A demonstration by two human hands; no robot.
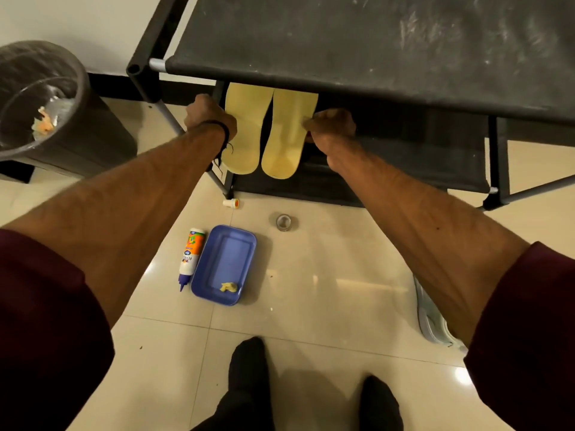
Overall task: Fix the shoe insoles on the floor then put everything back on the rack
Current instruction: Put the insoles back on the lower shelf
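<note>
the left hand point(208, 117) grips the outer edge of the left insole point(244, 129), fingers curled round it. the right hand point(331, 126) pinches the outer edge of the right insole point(287, 135) the same way. the two yellow insoles lie side by side between the hands, toes reaching under the top shelf of the black rack point(357, 42), heels toward the person, over a lower shelf. nearer the person than the left hand, on the floor point(326, 290), lie a small cap point(231, 203), a glue bottle point(190, 256) and a blue tray point(224, 262) just beside it, a yellow scrap point(228, 287) in the tray. below the right hand sits a tape roll point(283, 222). far left of the left hand stands a bin point(40, 104).
</note>
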